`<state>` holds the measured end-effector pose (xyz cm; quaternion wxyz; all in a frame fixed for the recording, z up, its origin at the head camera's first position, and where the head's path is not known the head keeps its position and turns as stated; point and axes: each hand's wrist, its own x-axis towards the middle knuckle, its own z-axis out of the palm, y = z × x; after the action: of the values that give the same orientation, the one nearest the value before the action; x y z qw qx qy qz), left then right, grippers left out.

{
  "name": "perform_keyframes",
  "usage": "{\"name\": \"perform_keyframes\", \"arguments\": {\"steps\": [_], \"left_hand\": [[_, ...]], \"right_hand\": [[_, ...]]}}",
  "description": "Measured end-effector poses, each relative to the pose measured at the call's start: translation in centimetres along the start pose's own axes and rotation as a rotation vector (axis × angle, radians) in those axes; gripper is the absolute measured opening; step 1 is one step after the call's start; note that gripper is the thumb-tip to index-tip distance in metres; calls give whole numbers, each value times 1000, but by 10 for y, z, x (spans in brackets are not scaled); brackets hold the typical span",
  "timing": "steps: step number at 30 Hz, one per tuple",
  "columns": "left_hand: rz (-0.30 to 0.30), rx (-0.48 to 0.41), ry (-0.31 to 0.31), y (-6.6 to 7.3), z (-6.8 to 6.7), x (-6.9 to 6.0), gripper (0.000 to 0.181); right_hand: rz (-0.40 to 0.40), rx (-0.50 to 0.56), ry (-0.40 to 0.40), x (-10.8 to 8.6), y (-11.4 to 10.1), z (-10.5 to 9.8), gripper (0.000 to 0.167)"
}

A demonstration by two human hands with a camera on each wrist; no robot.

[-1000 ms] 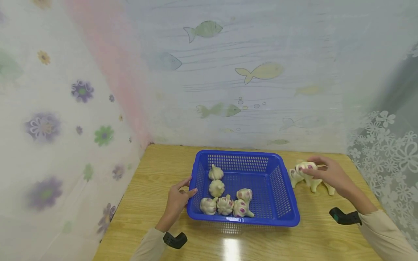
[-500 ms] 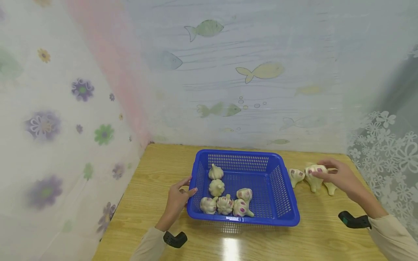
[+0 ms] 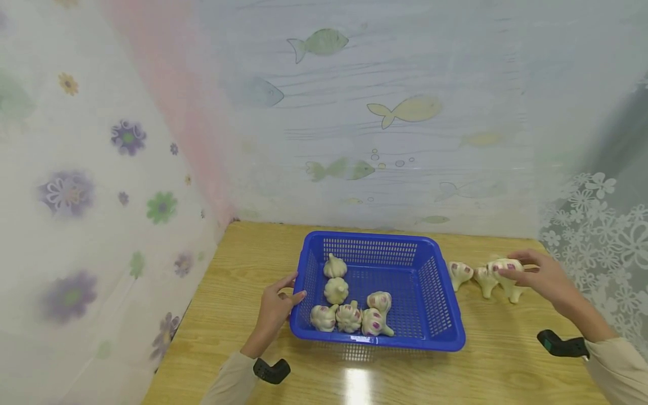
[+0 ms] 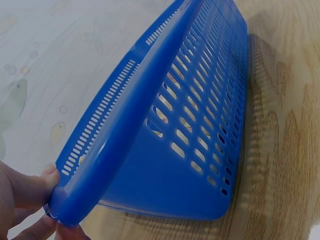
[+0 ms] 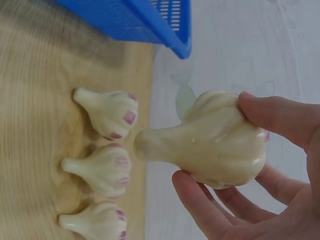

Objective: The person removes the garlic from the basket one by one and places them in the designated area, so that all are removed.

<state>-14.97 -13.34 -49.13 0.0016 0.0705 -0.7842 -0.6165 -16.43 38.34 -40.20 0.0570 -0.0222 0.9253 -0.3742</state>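
One garlic [image 5: 215, 145] aloft, basket rim [image 4: 122, 117] gripped

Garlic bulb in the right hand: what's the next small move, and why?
I would probably shift the right hand slightly right, then lower the held bulb onto the table at the row's end: it seems raised over the rightmost of three bulbs, its stem pointing the same way as theirs.

on table [image 3: 430, 377], basket [image 3: 395, 287] with six garlics [image 3: 349, 318] inside, left hand [image 3: 275, 306] at its left end; to its right, three garlics [image 3: 460, 274], another garlic [image 5: 220, 142] in right hand [image 3: 549, 279].
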Motion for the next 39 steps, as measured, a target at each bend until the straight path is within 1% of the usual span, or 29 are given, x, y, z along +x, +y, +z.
{"name": "perform_keyframes", "arguments": {"steps": [12,17,26,31,37,39], "left_hand": [[2,-15,-5,-1,-1,0,49],[2,-12,-4,-1,-1,0,49],[12,-9,-5,-1,-1,0,48],[18,-7,-5,-1,-1,0,49],[20,-10,-3,-2,-1,-1,48],[22,-14,-3,-1,-1,-1,48]], "right_hand": [[1,-17,25,-4,16,-8,61],[48,-31,6,-5,24,-12,65],[107,1,-15,-8,41,-20,68],[166,-4,13,-5,51,-22,73],[199,6,52,-2,68,-24,75],[222,6,57,-1,73,-25,76]]}}
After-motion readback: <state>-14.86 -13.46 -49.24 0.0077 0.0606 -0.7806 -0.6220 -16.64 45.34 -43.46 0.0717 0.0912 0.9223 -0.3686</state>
